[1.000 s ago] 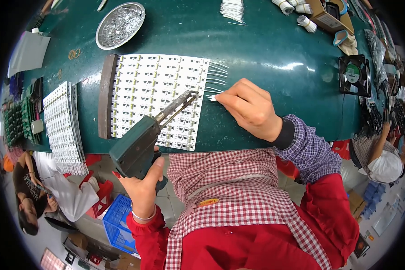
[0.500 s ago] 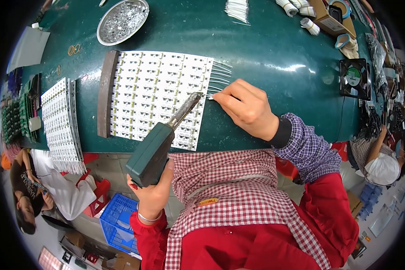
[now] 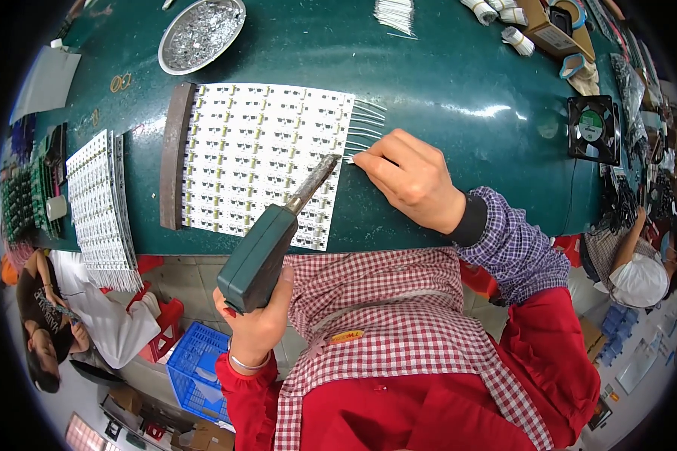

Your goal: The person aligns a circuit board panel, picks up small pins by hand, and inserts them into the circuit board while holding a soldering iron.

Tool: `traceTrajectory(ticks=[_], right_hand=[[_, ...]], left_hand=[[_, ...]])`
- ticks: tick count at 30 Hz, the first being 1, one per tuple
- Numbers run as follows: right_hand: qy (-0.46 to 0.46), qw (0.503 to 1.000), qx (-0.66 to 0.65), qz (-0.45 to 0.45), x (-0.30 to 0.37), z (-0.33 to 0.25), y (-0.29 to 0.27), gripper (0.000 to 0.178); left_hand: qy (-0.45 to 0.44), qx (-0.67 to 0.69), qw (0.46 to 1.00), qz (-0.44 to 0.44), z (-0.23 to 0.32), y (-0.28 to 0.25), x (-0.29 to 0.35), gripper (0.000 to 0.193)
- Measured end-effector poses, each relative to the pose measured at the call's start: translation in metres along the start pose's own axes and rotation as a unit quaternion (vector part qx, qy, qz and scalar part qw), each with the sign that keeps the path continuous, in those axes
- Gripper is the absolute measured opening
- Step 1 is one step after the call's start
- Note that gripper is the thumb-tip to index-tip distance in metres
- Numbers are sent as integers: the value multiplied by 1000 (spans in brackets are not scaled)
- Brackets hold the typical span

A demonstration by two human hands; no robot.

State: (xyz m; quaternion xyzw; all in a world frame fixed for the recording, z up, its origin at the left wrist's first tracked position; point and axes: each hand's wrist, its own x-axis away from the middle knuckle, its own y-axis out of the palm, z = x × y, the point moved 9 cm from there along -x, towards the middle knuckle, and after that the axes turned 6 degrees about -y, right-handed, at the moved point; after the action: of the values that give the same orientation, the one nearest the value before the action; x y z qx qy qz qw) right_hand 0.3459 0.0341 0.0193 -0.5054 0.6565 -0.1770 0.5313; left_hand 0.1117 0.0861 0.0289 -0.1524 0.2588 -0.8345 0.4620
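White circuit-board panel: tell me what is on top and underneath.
Rows of small components dot the panel; the soldering gun, in the left hand, reaches over it. Whatever lies directly underneath is covered.

Open tabletop point(image 3: 500, 154) lies between the right hand point(image 3: 412, 180) and the fan point(image 3: 593, 129); leftward, the soldering gun point(image 3: 260, 255) blocks.
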Motion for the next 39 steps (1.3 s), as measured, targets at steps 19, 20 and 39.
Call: traceTrajectory(ticks=[19, 20, 39], right_hand=[[-1, 1000, -2, 2, 1, 0, -3, 26], [-1, 1000, -7, 3, 1, -1, -4, 26], [-20, 999, -27, 15, -3, -8, -1, 22]], left_hand=[[-110, 144, 983, -1, -23, -2, 15, 48], [-109, 145, 983, 1, -24, -2, 16, 48], [-131, 194, 972, -6, -36, 9, 33, 41]])
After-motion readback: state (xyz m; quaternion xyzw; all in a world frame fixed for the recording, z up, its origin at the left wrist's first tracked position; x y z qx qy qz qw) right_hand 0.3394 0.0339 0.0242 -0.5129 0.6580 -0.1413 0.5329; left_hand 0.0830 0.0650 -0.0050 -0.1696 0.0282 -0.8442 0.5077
